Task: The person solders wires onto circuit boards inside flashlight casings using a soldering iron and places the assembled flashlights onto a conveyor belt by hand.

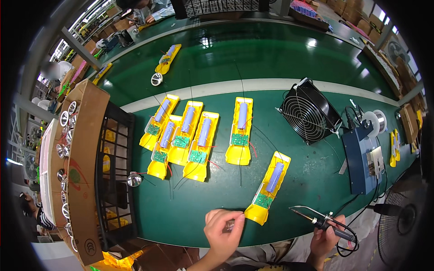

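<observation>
My right hand (323,240) grips a soldering iron (323,223) by its dark handle at the lower right, its thin metal tip pointing left. My left hand (224,231) is closed in a pinch beside the lower end of the nearest yellow flashlight housing (257,214). Whatever it holds is mostly hidden; a small shiny patch shows inside the curled fingers. That housing lies tilted on the green bench, with a purple battery cell (275,177) and a green circuit board (263,200) in it. The iron's tip is apart from the housing, to its right.
Several similar housings (197,156) with wires lie left of centre. A loose reflector (134,179) rests near a black rack (115,180) and a cardboard box (92,189) of reflectors. A black fan (309,110), solder spool (375,123) and blue soldering station (359,158) stand right.
</observation>
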Tool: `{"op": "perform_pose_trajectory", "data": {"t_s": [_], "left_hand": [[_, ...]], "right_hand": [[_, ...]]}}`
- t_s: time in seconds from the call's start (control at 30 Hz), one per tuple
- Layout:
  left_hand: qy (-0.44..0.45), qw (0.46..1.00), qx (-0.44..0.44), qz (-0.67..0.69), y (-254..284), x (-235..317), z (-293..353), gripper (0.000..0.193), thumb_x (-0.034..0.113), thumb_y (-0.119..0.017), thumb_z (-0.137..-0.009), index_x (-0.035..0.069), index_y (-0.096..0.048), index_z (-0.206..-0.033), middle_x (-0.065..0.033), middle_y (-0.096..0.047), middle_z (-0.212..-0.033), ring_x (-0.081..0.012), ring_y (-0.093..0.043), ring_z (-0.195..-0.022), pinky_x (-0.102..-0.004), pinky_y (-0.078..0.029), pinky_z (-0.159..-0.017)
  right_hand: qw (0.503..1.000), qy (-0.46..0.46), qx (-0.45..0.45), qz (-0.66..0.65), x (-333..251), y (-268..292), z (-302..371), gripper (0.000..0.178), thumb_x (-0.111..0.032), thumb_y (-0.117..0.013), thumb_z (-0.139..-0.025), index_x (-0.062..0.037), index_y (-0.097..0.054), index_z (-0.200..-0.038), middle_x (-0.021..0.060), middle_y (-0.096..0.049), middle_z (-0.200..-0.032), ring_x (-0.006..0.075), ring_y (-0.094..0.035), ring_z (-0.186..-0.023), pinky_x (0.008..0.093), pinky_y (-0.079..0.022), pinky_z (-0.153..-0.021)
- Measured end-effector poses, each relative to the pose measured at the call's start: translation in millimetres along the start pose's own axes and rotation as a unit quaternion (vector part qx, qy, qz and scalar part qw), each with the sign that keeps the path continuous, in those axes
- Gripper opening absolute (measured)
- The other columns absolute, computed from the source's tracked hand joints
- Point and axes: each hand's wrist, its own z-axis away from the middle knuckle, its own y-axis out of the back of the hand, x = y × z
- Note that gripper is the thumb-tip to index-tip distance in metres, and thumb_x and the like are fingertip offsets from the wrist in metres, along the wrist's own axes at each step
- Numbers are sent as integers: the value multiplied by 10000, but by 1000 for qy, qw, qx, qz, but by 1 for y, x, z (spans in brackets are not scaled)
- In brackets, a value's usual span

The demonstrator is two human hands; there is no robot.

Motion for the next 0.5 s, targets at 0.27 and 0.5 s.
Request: {"op": "perform_pose_trajectory", "data": {"t_s": [0.27,0.5], "left_hand": [[-50,995,35,-81,-18,5,3,161,2,-696,-574,83,-583,-654,9,-493,-570,-157,-448,-539,-284,-334,-591],[-60,995,23,-72,-19,3,1,186,21,-722,-532,99,-583,-628,32,-457,-525,-145,-432,-518,-286,-323,-598]], "right_hand": [[996,-68,33,49,-8,-40,16,305,-232,-572,-736,-54,-335,-805,23,-436,-596,49,-371,-402,137,-318,-370],[993,-98,-14,67,3,-45,21,300,-178,-577,-743,-49,-326,-843,56,-462,-642,85,-441,-401,195,-394,-368]]}}
